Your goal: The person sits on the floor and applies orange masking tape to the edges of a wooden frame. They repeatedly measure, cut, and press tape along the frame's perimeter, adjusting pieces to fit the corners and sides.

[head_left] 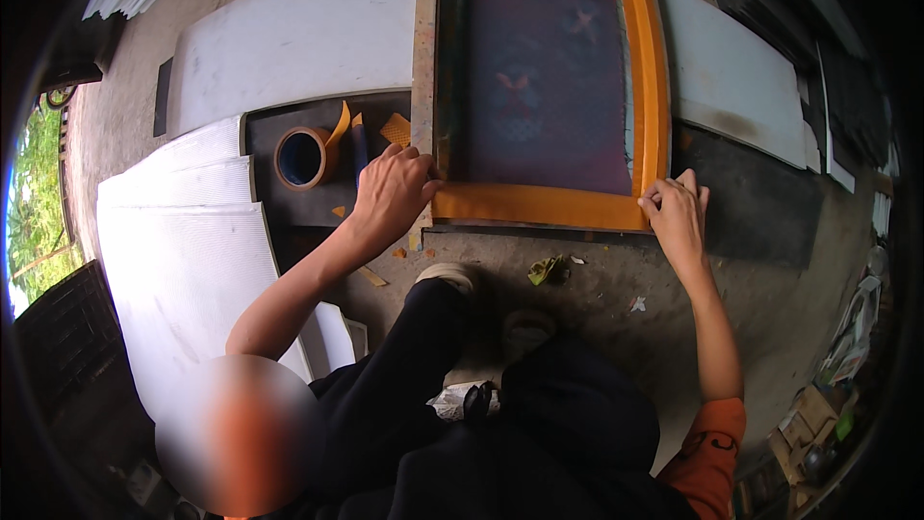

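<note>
A screen printing frame (652, 87) lies in front of me, edged with orange tape, with dark purplish mesh (539, 87) showing faint printed figures. Along its near side runs a wide strip of orange tape (539, 204). My left hand (393, 188) is closed at the strip's left end, by the near left corner, its fingers curled. At the near right corner my right hand (677, 212) pinches the other end with thumb and forefinger. Whether the fingertips also grip the frame's edge is hidden. Left of my left hand stands a tape roll (300, 158) with an orange end sticking up.
A blue cutter-like tool (359, 143) and a scrap of orange mesh (395, 129) lie beside the roll on a dark board (289, 210). White panels (298, 34) flank the frame, and more white sheets (183, 270) are stacked at left. Crumpled scraps (545, 270) litter the floor.
</note>
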`<state>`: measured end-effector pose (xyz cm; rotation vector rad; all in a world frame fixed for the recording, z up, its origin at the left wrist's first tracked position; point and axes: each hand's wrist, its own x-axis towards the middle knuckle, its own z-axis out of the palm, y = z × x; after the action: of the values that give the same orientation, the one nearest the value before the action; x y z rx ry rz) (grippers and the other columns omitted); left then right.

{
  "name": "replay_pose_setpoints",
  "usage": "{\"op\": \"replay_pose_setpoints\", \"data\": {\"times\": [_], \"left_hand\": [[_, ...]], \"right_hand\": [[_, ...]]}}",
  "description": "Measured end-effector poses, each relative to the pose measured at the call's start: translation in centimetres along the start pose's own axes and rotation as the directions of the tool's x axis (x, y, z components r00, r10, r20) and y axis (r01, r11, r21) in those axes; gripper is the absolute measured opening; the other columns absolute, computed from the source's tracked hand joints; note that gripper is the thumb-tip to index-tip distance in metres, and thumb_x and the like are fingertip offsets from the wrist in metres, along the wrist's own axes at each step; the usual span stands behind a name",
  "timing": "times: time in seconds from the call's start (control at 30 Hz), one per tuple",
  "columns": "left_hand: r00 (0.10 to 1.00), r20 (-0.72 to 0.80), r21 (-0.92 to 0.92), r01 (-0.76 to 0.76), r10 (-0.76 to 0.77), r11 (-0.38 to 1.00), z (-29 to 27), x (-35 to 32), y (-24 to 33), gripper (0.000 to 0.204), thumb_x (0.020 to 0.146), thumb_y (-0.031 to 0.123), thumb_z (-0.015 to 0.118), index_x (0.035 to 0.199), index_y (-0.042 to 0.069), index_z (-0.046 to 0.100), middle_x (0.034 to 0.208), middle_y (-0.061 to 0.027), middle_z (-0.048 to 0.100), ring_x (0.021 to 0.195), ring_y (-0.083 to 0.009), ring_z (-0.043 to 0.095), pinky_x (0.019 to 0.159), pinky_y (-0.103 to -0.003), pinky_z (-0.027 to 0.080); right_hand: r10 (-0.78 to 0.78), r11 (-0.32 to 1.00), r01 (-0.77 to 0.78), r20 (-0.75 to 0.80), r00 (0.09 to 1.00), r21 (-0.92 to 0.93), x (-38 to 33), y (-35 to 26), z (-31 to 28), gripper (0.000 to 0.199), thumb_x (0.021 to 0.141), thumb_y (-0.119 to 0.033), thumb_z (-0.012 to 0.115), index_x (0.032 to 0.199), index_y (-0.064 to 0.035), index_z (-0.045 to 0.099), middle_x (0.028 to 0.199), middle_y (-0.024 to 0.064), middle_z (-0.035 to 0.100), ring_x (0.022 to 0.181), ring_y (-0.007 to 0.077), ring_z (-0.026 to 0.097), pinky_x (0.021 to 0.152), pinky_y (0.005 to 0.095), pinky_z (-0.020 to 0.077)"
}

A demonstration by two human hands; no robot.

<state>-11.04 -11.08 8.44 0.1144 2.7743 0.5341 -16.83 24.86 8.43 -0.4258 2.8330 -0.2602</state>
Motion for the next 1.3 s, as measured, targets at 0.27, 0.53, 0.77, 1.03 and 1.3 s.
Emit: {"op": "replay_pose_setpoints", "data": {"times": [0.27, 0.53, 0.77, 1.03, 1.3], "left_hand": [[1.000, -0.020, 0.094, -0.016, 0.018, 0.995, 0.6, 0.8, -0.2, 0.016, 0.076, 0.023, 0.068, 0.082, 0.008, 0.068, 0.080, -0.0075, 0.059, 0.087, -0.0251, 0.057, 0.073, -0.039, 0.048], [0.999, 0.035, 0.148, -0.023, 0.018, 0.989, 0.8, 1.6, -0.2, 0.015, 0.075, 0.021, 0.067, 0.081, 0.007, 0.068, 0.082, -0.0100, 0.061, 0.088, -0.0268, 0.058, 0.073, -0.040, 0.048], [0.996, 0.084, 0.219, -0.050, 0.032, 0.974, 1.1, 2.5, 0.5, 0.013, 0.069, 0.011, 0.065, 0.076, 0.001, 0.069, 0.084, -0.0159, 0.065, 0.089, -0.0297, 0.062, 0.074, -0.040, 0.052], [0.991, 0.127, 0.329, -0.074, 0.034, 0.941, 2.0, 3.1, 1.0, 0.009, 0.070, 0.010, 0.066, 0.076, 0.005, 0.070, 0.086, -0.0122, 0.064, 0.092, -0.0281, 0.060, 0.077, -0.038, 0.050], [0.985, 0.163, 0.463, -0.123, 0.052, 0.878, 2.5, 3.0, 1.8, 0.011, 0.071, 0.009, 0.065, 0.080, 0.007, 0.071, 0.090, -0.0104, 0.065, 0.097, -0.0240, 0.057, 0.080, -0.034, 0.045]], "right_hand": [[-0.045, 0.994, 0.035, -0.104, 0.994, -0.101, -0.2, -0.6, 0.4, 0.010, 0.075, -0.013, 0.071, 0.079, -0.0058, 0.066, 0.079, 0.0034, 0.063, 0.090, 0.0212, 0.046, 0.083, 0.0386, 0.0310], [-0.065, 0.991, 0.048, -0.137, 0.988, -0.123, -0.4, -0.7, 1.1, 0.011, 0.074, -0.014, 0.071, 0.074, -0.0033, 0.066, 0.093, 0.0045, 0.046, 0.097, 0.0216, 0.041, 0.083, 0.0398, 0.0296], [-0.081, 0.993, 0.071, -0.096, 0.992, -0.095, 0.2, -0.5, 1.6, 0.011, 0.074, -0.013, 0.070, 0.071, -0.0031, 0.067, 0.094, 0.0055, 0.045, 0.097, 0.0220, 0.040, 0.084, 0.0413, 0.0290], [-0.088, 0.990, 0.081, -0.067, 0.994, -0.113, 0.6, -0.3, 2.2, 0.008, 0.074, -0.011, 0.069, 0.073, -0.0024, 0.068, 0.095, 0.0073, 0.045, 0.098, 0.0228, 0.040, 0.085, 0.0430, 0.0294], [-0.082, 0.991, 0.077, -0.040, 0.996, -0.105, 0.7, -0.2, 2.3, 0.008, 0.073, -0.010, 0.068, 0.076, -0.0021, 0.070, 0.097, 0.0083, 0.047, 0.099, 0.0234, 0.040, 0.086, 0.0444, 0.0292]]}}
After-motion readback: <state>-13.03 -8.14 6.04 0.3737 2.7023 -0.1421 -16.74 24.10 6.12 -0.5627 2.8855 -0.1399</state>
